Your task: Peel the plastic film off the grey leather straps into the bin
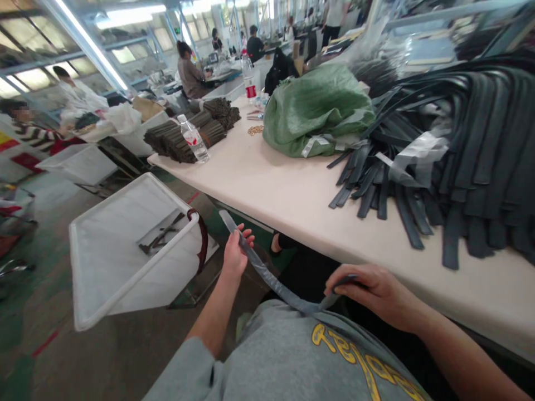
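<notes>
Workshop, head view: long room under strip lights [131, 14], with several people [192, 75] seated or standing at other places further back.
Strap: one grey strap [271, 283] hangs in a shallow sag between the two hands, off the near edge of the surface, its low part against the shirt [271, 356].
Left hand: this grip [236, 252] is closed on the strap near one end, the pale tip sticking out past the fingers.
Right hand: this grip [371, 287] is pinched on the strap's other part; whether the dark curve by the thumb belongs to the same strap is hard to tell.
Progress: handling of this single strap looks under way, not finished. Many more lie unheld in the pile; whether those are done or waiting cannot be told.
Surface: on the pale surface [271, 175], the black pile [480, 139] fills the right, with clear plastic [420, 156] across it; beside it sits a green sack [317, 111], then a small chain [255, 130]. Brown bundles [167, 139] and a bottle [193, 139] stand at the far left end.
Bin: left of the surface, a white bin [159, 287] holds a few dark pieces [161, 236]; a dark-red strip [203, 245] hangs over its rim.
Floor: grey and green, with red marks.
</notes>
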Available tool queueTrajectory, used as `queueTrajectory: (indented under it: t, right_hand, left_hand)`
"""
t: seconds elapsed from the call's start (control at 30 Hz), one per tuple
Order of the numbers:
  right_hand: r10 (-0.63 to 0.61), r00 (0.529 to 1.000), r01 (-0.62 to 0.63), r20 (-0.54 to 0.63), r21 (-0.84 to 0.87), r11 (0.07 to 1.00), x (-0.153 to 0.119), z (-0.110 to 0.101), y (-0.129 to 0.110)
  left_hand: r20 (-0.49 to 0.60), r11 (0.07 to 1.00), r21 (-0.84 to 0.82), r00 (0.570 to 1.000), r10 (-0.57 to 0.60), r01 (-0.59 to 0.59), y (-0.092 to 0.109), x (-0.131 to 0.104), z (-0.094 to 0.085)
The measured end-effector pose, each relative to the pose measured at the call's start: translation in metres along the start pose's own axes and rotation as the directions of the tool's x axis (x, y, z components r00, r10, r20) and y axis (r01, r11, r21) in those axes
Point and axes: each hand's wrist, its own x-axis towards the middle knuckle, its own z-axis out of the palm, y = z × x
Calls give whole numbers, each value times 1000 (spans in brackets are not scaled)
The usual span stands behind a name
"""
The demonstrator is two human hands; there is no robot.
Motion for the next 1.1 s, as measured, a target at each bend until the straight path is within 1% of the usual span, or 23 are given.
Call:
queueTrajectory:
  t: [0.03,0.07,0.1,0.13,0.2,0.27,0.33,0.37,0.43,0.5,0.57,0.63,0.7,0.73,0.8,0.83,0.87,0.9,0.93,1.03,1.1]
  right_hand:
    - [-4,999,7,-47,66,998,6,0,2]
    - [-12,995,26,-102,139,990,12,-1,3]
    - [-19,987,52,-158,210,976,18,-3,4]
    - [-26,978,83,-208,269,960,24,-7,4]
    - [-43,958,140,-285,329,934,31,-18,4]
    - [-67,942,184,-327,341,922,32,-29,2]
    - [-113,931,240,-346,352,905,27,-40,0]
    - [-135,925,268,-355,360,894,23,-44,-1]
    - [-161,903,318,-399,368,874,11,-49,-2]
    - [-148,866,349,-478,365,863,-2,-51,-4]
    - [-121,815,370,-566,349,861,-14,-49,-7]
    - [-97,759,378,-644,314,871,-25,-44,-11]
    - [-66,703,364,-708,279,888,-33,-38,-16]
    - [-43,679,349,-733,271,897,-37,-35,-18]
    - [6,624,323,-781,266,908,-47,-30,-21]
    - [26,593,318,-805,264,911,-53,-29,-22]
    - [35,556,325,-830,256,910,-60,-27,-24]
    - [35,517,342,-855,244,907,-69,-27,-25]
    - [31,479,364,-877,231,902,-78,-26,-27]
    - [20,377,418,-926,190,888,-108,-25,-30]
    - [22,311,424,-950,159,892,-127,-24,-28]
  left_hand:
    - [125,995,92,992,13,-25,-2,-9,5]
    - [250,981,186,968,6,-54,-5,-19,11]
    - [363,958,274,931,-24,-82,-7,-28,17]
    - [454,931,350,888,-75,-101,-10,-36,22]
    - [587,865,486,780,-216,-127,-17,-51,33]
    - [652,798,587,666,-362,-140,-24,-61,43]
    - [669,747,650,573,-474,-140,-33,-67,51]
    - [670,724,673,536,-513,-148,-37,-69,53]
    - [672,685,705,480,-564,-182,-43,-72,58]
    - [681,664,713,443,-582,-224,-46,-75,65]
    - [720,680,682,411,-559,-269,-45,-81,78]
    - [781,719,617,363,-508,-320,-45,-90,99]
    - [828,746,558,306,-470,-365,-48,-104,124]
    - [840,752,541,291,-458,-378,-52,-112,136]
    - [842,744,539,290,-456,-395,-61,-127,156]
    - [837,732,546,297,-459,-407,-67,-134,162]
    - [833,717,553,300,-465,-424,-74,-141,165]
    - [832,700,555,291,-472,-449,-80,-147,165]
    - [832,684,552,272,-482,-476,-87,-151,162]
    - [816,639,547,175,-550,-541,-106,-158,148]
    - [772,596,564,109,-626,-571,-119,-158,140]
